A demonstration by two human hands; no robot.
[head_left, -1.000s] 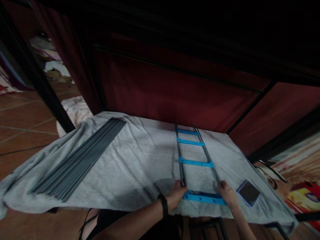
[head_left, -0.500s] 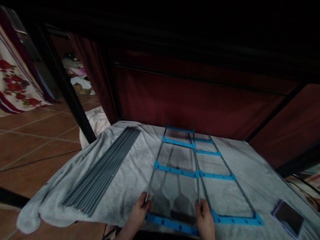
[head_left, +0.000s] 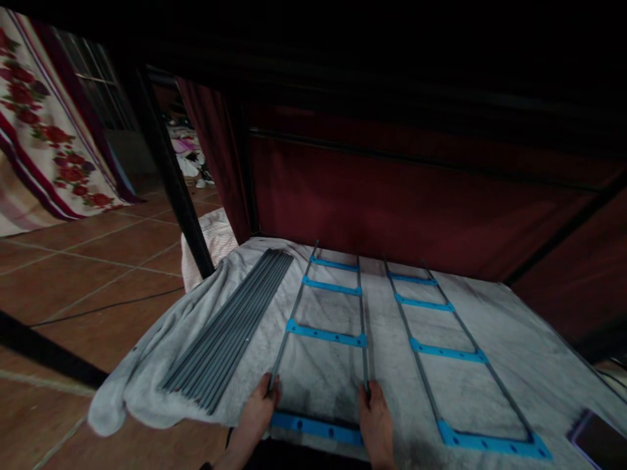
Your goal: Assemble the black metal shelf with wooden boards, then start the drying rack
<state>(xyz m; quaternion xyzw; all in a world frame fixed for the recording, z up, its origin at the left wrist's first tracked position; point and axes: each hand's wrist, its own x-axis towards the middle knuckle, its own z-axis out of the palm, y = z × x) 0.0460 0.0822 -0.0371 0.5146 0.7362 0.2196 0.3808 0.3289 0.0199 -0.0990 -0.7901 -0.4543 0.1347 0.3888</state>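
Observation:
Two ladder-like frames of thin grey rods with blue cross-pieces lie side by side on a grey towel. My left hand is closed on the left rod of the left frame, near its front end. On that frame's right rod my right hand is closed as well. The right frame lies flat and apart, a short gap to the right, untouched.
A bundle of several grey rods lies on the towel's left part. A phone sits at the front right corner. Dark red fabric walls and black bars close in the back and right. Tiled floor and a black post are left.
One frame, held at the front blue piece, has been lifted off the other and carried left. It now rests beside the other, and the view has turned leftward.

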